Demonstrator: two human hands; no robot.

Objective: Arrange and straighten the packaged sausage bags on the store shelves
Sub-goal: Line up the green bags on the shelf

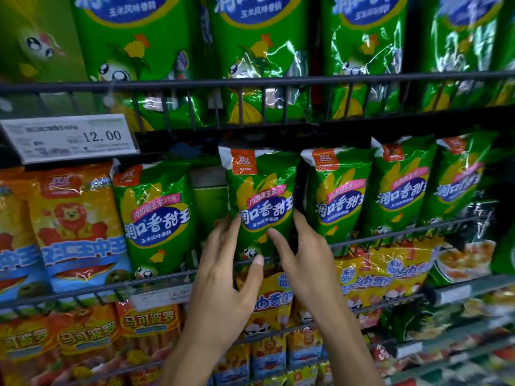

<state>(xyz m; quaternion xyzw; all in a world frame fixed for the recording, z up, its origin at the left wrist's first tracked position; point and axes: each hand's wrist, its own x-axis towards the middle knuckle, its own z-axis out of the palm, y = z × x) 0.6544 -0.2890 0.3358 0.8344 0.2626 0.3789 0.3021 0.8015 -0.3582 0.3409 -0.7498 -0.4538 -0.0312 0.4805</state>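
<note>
Hands: both reach up from the near edge to one green bag (263,196) on the middle shelf; left hand (223,280) cups its left side, right hand (301,263) its right.
Fingers: left thumb lies across the bag's lower front, the other fingers go round the left edge; right thumb presses the front, the rest slip behind the right edge. Both grip the bag, not tightly by the look of it.
Bag: upright, a little higher than its neighbours, its foot behind the wire rail (390,236).
Gap: a dark slot (209,196) to the left, between this bag and the left green bag (156,215); the right green bag (337,190) is just beside it, nearly touching.
Risk, slip: the film is glossy, so a loose hold could let the bag slide down behind the rail.
Risk, lean: with the slot open on the left, I reckon it could tip that way once let go.
Risk, neighbours: pushing right might knock the next bags askew.
Risk, snag: the foot could catch the rail and crease.
Far left: price tag (69,137), orange bags (75,218).
</note>
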